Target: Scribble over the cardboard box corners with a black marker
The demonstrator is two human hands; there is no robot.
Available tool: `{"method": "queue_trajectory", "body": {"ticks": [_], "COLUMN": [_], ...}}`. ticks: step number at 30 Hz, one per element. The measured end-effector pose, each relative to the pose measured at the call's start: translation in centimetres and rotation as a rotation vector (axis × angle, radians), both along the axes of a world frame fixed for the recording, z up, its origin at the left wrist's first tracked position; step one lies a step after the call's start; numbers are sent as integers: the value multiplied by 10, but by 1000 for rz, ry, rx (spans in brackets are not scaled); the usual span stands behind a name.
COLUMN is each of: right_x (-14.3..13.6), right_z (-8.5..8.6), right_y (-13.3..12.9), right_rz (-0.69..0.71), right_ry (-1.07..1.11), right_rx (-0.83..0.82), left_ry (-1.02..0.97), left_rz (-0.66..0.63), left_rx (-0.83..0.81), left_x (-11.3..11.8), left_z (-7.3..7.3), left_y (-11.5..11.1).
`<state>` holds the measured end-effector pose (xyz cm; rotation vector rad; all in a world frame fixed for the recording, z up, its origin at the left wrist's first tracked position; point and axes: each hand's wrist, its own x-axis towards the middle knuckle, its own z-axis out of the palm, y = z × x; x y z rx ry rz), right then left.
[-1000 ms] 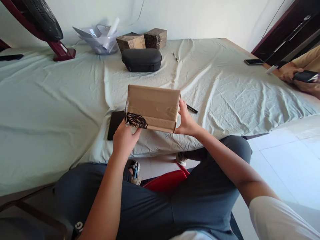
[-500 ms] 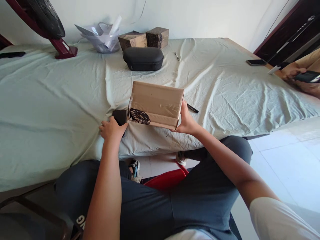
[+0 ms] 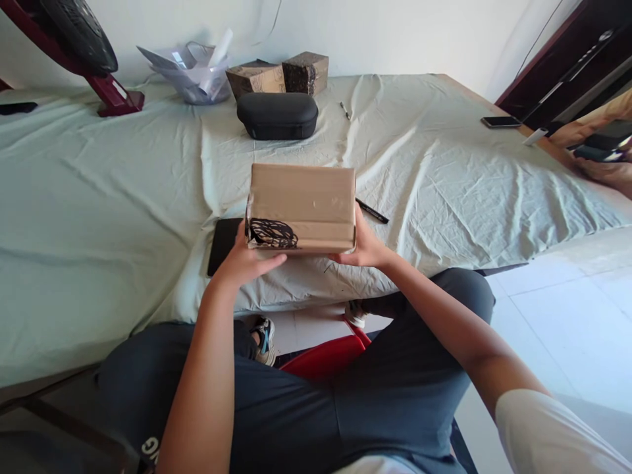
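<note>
Between my two hands is a brown cardboard box [image 3: 303,194], with black scribbles on its lower left part and clear tape over it. My left hand [image 3: 243,262] grips the box's left end, thumb along the near lower edge. On the opposite end, my right hand [image 3: 364,242] has its thumb under the near corner and its fingers mostly hidden behind the side. A flat black phone-like slab [image 3: 223,242] lies on the cloth beside my left hand, partly covered by it. A black marker [image 3: 372,210] rests just right of the box.
A black zip case [image 3: 277,117] lies behind the box, with two more cardboard boxes [image 3: 257,78] by the wall. Further left are a clear basket [image 3: 197,82] and a fan [image 3: 111,99]. At right, a phone [image 3: 501,122] lies near another person's hands [image 3: 600,168].
My left hand has left the black slab and moved right onto the box's left end. The slab now lies flat, and the box has turned a little to sit level.
</note>
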<state>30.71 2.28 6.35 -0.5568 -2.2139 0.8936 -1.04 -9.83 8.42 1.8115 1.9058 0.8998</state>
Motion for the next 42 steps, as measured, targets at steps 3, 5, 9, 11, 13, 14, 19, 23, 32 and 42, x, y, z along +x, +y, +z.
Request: {"method": "queue_trajectory", "body": {"ticks": [3,5,9,11,13,14,19,23,32,42], "right_x": [2,8,19,19,13,8,-12,-15,-5,-8], "right_z": [4,8,10,8,5,4,8,16,26,34], "right_y": [-3,4,36,49,57,58,50,40,39,43], "right_rz": [162,167,-448,-704,-759,-744,-697,-677,-721,-560], "right_ry": [6,-11,-302,-569,-744,-780,-779,-787,-774,-627], "right_rx": [-248,-325,-77,-2,24,33,-11,-53,-81,-194], "left_ry": [-347,-494,-582,-589,-589,-589,-584,-629,-722,-757], "left_rz": [-136,-110,-53,-38,-24,-23,-29,-8,36,30], "left_rx": [20,80,166,166,174,181,191,192,172,154], "left_x": [9,14,21,23,24,25,26,25,25,32], "left_z": [-2,-1,3,5,6,6,4,2,-1,6], "left_y": [-10,-15,-16,-14,-13,-12,-13,-11,-10,-13]}}
